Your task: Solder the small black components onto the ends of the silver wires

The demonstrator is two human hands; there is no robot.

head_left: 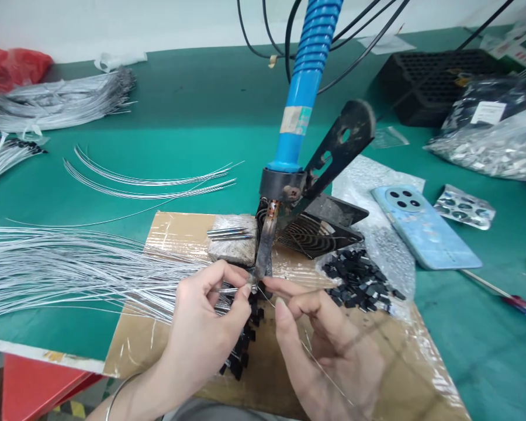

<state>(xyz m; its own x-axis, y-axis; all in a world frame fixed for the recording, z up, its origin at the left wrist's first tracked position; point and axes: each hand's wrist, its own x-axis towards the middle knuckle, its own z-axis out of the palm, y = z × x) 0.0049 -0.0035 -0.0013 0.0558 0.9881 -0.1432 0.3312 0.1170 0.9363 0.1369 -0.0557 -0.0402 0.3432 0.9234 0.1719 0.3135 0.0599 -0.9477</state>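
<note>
A blue-handled soldering iron [291, 140] hangs tip-down in a black bracket [339, 143]. Just left of its tip, my left hand [210, 318] is closed in a pinch on a thin grey wire; the wire's end is mostly hidden by the fingers. My right hand [328, 345] holds a strand of solder wire [326, 374] between thumb and fingers, its end close to the iron tip. Many grey wires [87, 269] run in from the left beneath my left hand. Black connector pieces [241, 354] lie below the hands on the cardboard [140, 339].
Behind the tip are a wrapped block [232, 251] with short metal rods and a black fan [319, 225]. To the right lie loose black pieces [362, 280], a blue phone [425, 225] and a screwdriver [504, 292]. More wire bundles [61, 99] lie at the back left.
</note>
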